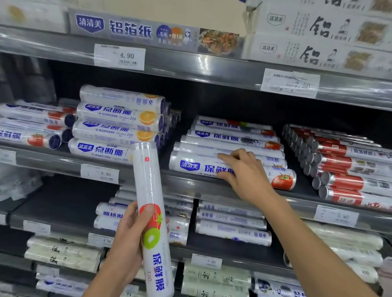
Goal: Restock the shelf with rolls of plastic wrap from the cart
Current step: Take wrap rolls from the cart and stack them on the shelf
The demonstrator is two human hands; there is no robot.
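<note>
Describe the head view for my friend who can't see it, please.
The left hand holds a roll slanted before a shelf, while the right hand touches a stack of rolls on it. More rolls lie beside the stack.

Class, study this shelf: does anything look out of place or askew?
Only the white plastic-wrap roll printed with a tomato and kiwi: it stands nearly upright in the left hand, while shelved rolls lie flat. The right hand touches the front tomato-print roll.
</note>
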